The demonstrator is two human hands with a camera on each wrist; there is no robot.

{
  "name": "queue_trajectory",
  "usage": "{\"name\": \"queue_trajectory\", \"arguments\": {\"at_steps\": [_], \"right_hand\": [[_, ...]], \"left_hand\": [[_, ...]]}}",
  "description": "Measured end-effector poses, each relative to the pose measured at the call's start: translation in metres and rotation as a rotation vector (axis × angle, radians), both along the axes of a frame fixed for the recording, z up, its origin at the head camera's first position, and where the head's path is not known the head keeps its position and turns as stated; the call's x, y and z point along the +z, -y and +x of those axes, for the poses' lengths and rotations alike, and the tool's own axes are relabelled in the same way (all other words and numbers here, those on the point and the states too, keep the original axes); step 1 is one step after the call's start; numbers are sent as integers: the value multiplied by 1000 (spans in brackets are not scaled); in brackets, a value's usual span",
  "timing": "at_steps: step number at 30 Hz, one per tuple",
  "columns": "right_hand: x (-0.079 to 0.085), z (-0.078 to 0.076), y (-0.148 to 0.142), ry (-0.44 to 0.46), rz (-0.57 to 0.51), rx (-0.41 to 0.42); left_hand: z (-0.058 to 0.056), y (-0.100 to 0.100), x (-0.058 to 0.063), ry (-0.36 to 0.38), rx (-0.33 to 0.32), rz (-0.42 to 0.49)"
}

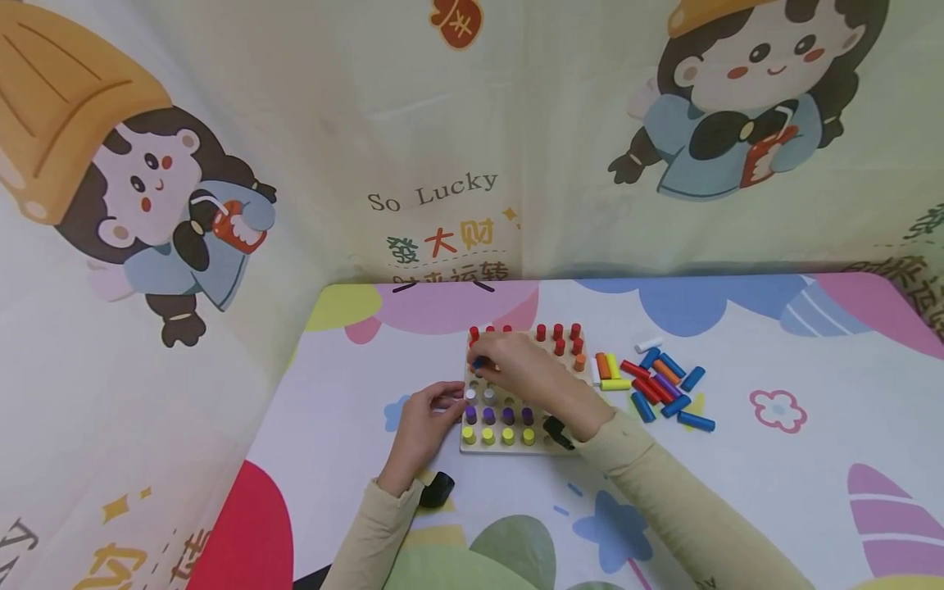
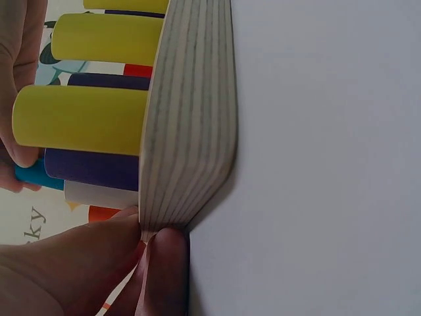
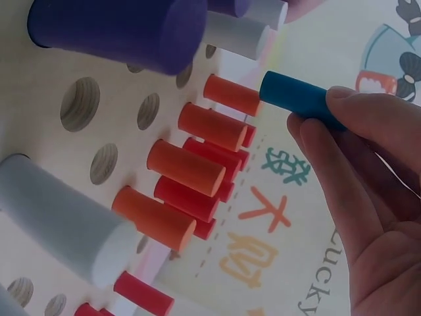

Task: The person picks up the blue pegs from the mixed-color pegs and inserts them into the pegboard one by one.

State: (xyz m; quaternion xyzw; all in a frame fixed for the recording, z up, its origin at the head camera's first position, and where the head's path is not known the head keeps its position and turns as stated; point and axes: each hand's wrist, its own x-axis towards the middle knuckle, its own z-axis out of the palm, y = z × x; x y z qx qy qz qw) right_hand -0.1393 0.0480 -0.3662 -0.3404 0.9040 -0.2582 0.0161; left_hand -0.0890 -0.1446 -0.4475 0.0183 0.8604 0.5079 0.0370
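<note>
A wooden pegboard [image 1: 501, 448] lies on the table with rows of coloured pegs standing in its holes. Between thumb and fingertips, my right hand [image 1: 527, 373] pinches a blue peg [image 3: 296, 97], held over the board's left side above the orange pegs [image 3: 187, 168]. My left hand [image 1: 424, 422] grips the board's left edge; its fingertips pinch the layered rim [image 2: 191, 125] at a corner in the left wrist view. Yellow pegs [image 1: 488, 437] stand along the near side, then purple pegs [image 1: 489, 415] and white pegs [image 1: 489, 396]. Red pegs [image 1: 558, 331] stand at the far side.
Right of the board, loose pegs lie in a pile, among them blue pegs [image 1: 696, 422], red pegs [image 1: 649, 389], an orange peg [image 1: 667, 372] and a yellow peg [image 1: 615, 384]. A printed cloth wall [image 1: 442, 123] rises behind the table.
</note>
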Motion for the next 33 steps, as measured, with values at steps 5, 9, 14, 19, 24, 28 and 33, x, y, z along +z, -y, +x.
{"name": "queue_trajectory", "arguments": {"at_steps": [5,9,14,19,24,28,33], "right_hand": [[-2,-3,5,65,7,-10],[-4,-5,9,122,20,2],[-6,-7,14,137,50,35],[-8,-8,17,137,75,39],[-9,-8,19,145,89,46],[-10,-9,21,148,99,50],[-12,-10,23,155,118,50]], "left_hand": [[0,0,1,-9,-7,-1],[-1,1,-1,-15,-12,-1],[-1,1,-2,-20,-15,-5],[-1,2,-3,-16,-18,-1],[-1,2,-4,-18,-23,2],[-1,2,-4,-20,-25,1],[-1,2,-4,-15,-18,-2]]}}
